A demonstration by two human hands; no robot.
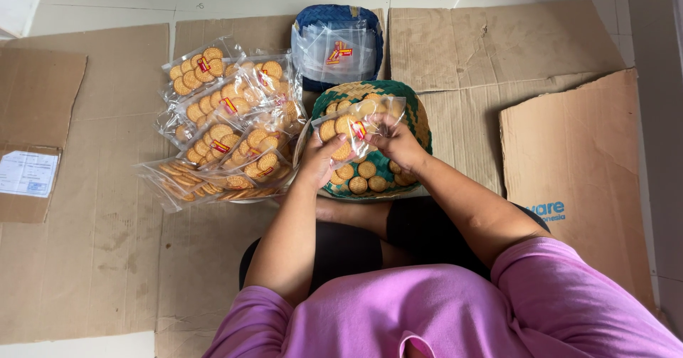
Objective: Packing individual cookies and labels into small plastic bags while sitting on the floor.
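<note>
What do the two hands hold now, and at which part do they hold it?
Both hold one clear plastic bag of round biscuits above the green woven basket: left hand at its lower left edge, right hand at its right side.

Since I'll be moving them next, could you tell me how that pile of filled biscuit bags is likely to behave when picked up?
The filled bags look glossy, so probably slippery and apt to slide off the heap. Their thin film seems floppy, likely sagging around the round biscuits. The biscuits probably crack if squeezed.

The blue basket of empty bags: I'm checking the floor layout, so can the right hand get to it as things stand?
Probably yes, once freed. The blue basket lies just beyond the green basket with nothing between, but the right hand and left hand both hold a clear bag of biscuits.
</note>
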